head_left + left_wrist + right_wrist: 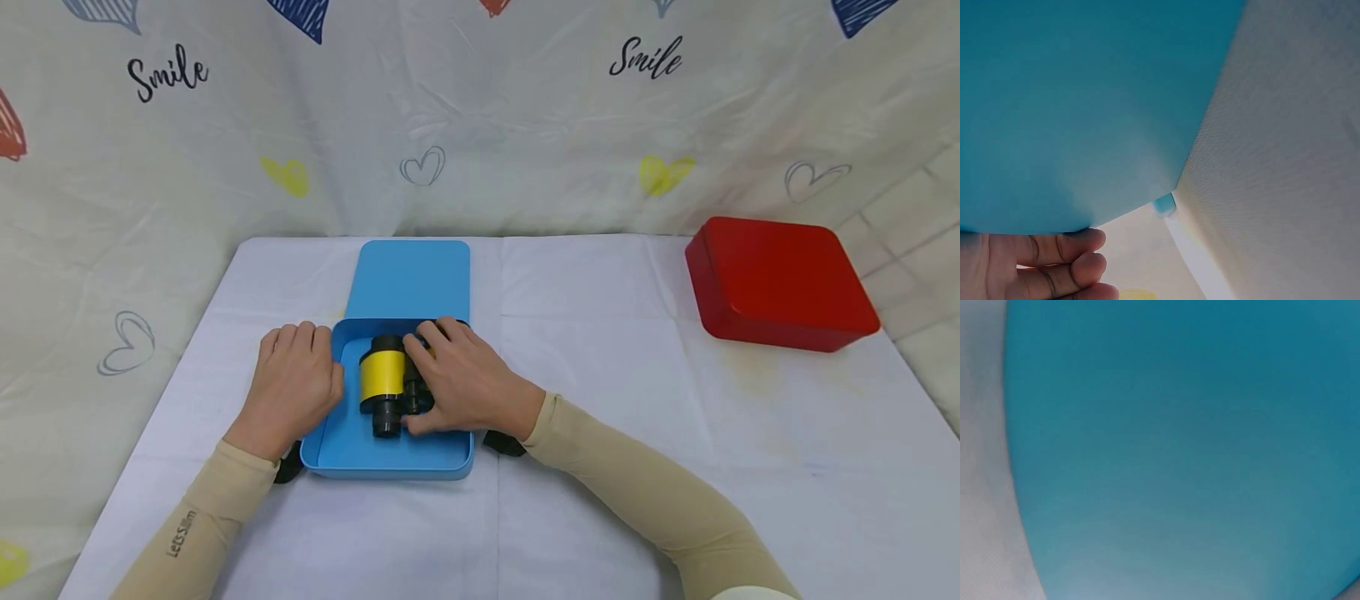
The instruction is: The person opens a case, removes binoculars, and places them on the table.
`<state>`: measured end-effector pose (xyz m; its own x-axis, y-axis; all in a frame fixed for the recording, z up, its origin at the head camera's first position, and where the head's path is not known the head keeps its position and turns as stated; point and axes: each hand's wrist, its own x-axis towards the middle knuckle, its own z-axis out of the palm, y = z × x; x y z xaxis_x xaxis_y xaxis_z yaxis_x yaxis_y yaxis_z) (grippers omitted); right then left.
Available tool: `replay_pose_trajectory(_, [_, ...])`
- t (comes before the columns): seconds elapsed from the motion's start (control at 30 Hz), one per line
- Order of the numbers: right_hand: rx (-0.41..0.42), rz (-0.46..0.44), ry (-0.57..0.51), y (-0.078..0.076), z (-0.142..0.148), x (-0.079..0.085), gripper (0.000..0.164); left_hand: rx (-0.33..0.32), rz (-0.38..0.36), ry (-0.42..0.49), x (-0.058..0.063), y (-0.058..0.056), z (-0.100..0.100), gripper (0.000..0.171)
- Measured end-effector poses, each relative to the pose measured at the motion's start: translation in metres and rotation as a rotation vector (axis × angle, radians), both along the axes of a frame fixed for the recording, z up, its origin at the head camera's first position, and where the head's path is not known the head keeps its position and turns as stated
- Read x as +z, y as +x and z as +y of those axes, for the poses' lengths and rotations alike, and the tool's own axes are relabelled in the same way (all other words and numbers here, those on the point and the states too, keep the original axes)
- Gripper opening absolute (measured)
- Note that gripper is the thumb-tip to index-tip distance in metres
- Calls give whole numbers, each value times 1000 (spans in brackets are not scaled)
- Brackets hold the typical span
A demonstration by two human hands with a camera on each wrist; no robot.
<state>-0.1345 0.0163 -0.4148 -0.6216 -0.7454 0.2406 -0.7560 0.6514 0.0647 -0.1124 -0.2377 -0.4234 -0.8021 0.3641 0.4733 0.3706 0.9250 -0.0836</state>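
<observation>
A pair of yellow and black binoculars (pixel 382 372) lies inside an open blue box (pixel 390 467). My right hand (pixel 468 379) grips the binoculars from the right, thumb towards the near end and fingers over the far side, hiding their right half. At the box's left wall, my left hand (pixel 288 387) holds the rim. In the left wrist view, its curled fingers (pixel 1060 265) show at the edge of the blue wall (pixel 1085 125). Only the blue box wall (pixel 1179 456) fills the right wrist view; the right fingers are out of sight there.
The blue lid (pixel 411 279) lies open behind the box. A red box (pixel 787 275) stands at the back right of the white-covered table (pixel 600 317). A printed curtain (pixel 487 100) hangs behind the table.
</observation>
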Motion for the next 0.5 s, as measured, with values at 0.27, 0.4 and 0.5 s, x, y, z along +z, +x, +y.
replay_pose_trajectory(0.27, [30,-27,0,0,-1,3,95,13,-18,10,2,1,1,15])
replay_pose_trajectory(0.4, [32,-31,3,0,-1,3,95,15,-21,15,2,1,1,14])
replay_pose_trajectory(0.5, [40,-33,3,1,-1,2,94,19,-24,16,1,1,1,14])
